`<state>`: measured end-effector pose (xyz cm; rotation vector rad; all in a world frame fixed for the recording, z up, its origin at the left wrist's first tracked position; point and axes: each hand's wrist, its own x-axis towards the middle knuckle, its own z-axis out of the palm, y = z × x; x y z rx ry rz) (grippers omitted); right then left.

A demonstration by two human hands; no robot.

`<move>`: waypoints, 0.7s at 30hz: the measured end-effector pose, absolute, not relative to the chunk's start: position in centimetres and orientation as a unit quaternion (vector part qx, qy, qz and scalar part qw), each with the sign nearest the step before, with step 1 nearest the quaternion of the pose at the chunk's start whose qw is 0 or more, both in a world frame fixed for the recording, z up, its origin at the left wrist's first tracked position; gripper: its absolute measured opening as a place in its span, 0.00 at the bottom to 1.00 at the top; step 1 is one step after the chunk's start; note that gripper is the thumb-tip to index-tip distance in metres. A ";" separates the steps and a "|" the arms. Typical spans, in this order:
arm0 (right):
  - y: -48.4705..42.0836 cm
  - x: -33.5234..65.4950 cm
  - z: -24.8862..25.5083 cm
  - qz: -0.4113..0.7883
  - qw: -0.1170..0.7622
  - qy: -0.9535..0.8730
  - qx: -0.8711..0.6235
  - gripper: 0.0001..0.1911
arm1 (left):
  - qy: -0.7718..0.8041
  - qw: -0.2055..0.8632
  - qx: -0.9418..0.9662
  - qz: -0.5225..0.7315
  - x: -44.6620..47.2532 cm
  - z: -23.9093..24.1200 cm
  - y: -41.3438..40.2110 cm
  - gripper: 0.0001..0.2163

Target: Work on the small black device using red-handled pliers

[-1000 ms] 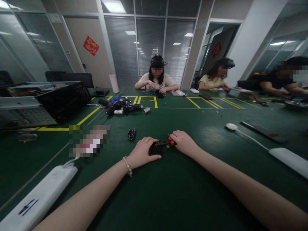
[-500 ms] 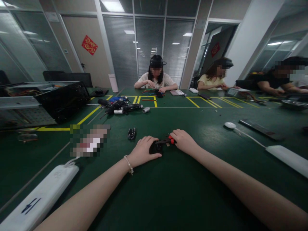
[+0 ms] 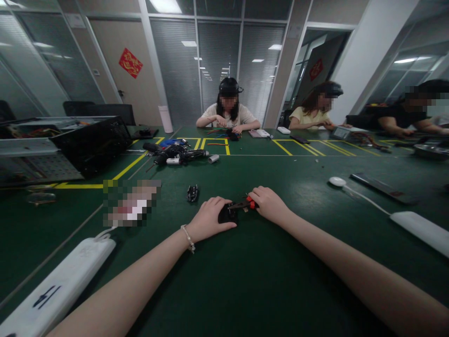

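A small black part (image 3: 227,214) is kept down on the green table (image 3: 245,281), pretty much dead centre. It's gripped by the left hand (image 3: 209,219), fingers curled shut round it. A red-handled tool (image 3: 245,204) is set against its top, pinched tight in the right hand (image 3: 268,204). Another black bit (image 3: 192,193) is parked near the left hand, and a white power strip (image 3: 66,276) is laid well off left.

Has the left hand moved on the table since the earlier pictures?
No. The left hand keeps the same gap to the small black part beside it on the green table; only the view shifted.
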<state>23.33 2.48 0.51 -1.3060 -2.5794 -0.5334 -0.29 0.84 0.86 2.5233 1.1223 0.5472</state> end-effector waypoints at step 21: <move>2.4 23.4 0.6 -0.190 0.106 -0.874 -0.435 0.16 | 0.386 0.144 0.889 0.199 -0.3 0.5 1.1 0.26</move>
